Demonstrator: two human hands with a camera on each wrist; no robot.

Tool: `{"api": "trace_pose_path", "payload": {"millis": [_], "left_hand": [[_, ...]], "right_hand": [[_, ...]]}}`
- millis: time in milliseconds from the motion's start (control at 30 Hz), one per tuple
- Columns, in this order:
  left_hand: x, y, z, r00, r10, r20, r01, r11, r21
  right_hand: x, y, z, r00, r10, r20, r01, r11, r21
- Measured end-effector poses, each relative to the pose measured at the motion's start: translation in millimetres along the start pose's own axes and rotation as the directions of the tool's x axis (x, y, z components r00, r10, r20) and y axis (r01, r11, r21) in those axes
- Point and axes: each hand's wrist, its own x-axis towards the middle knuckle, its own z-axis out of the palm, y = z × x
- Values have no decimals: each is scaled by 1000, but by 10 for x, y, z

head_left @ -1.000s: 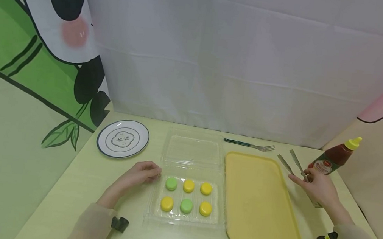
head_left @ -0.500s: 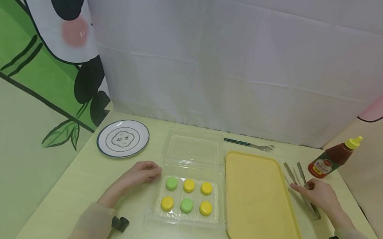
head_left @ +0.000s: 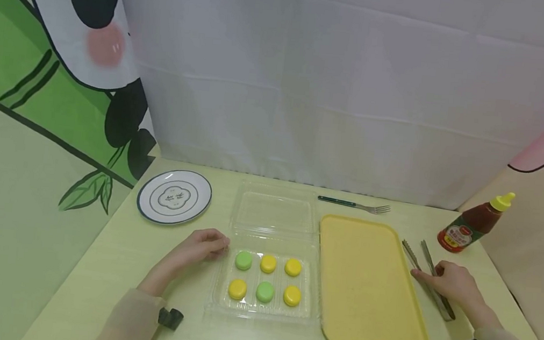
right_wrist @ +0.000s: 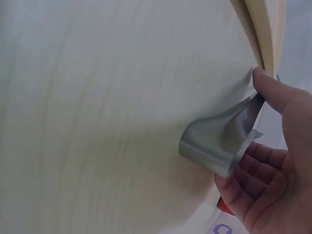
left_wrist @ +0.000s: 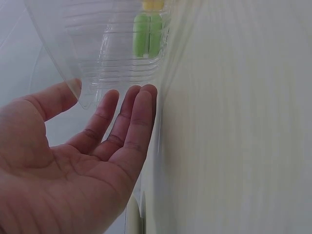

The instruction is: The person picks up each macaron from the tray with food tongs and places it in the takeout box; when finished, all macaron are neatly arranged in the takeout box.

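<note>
A clear plastic box (head_left: 266,314) with its lid (head_left: 274,213) folded back holds several green and yellow macarons (head_left: 268,264). My left hand (head_left: 202,246) is at the box's left edge. In the left wrist view, the box's rim (left_wrist: 53,53) passes between the thumb and the fingers, which are loosely extended with their tips against or close to the wall. To the right of the yellow tray (head_left: 368,286), my right hand (head_left: 453,286) holds metal tongs (right_wrist: 209,146) between thumb and fingers, one arm on each side. Their tips (head_left: 408,249) point away from me, spread apart.
A sauce bottle (head_left: 471,228) with a yellow cap stands beyond the right hand. At the back, a fork (head_left: 353,204) lies behind the tray. A white plate (head_left: 173,216) is at the back left. White cloth (head_left: 308,87) hangs behind the table.
My right hand has brought the tongs away from the bottle, back toward me and down beside the tray. The left hand and the box have stayed in place.
</note>
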Motion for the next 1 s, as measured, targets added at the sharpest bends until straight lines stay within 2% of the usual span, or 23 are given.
{"api": "trace_pose_path", "payload": {"millis": [267, 733, 1000], "left_hand": [[7, 14, 3, 1000, 3, -5, -3, 1000, 1], [-25, 41, 14, 1000, -3, 0, 3, 1000, -2], [-33, 49, 16, 1000, -12, -3, 12, 1000, 6]], "right_hand": [[-8, 19, 3, 1000, 11, 17, -10, 1000, -16], [-41, -22, -31, 994, 88, 68, -86, 996, -27], [-55, -40, -43, 995, 84, 60, -83, 996, -28]]}}
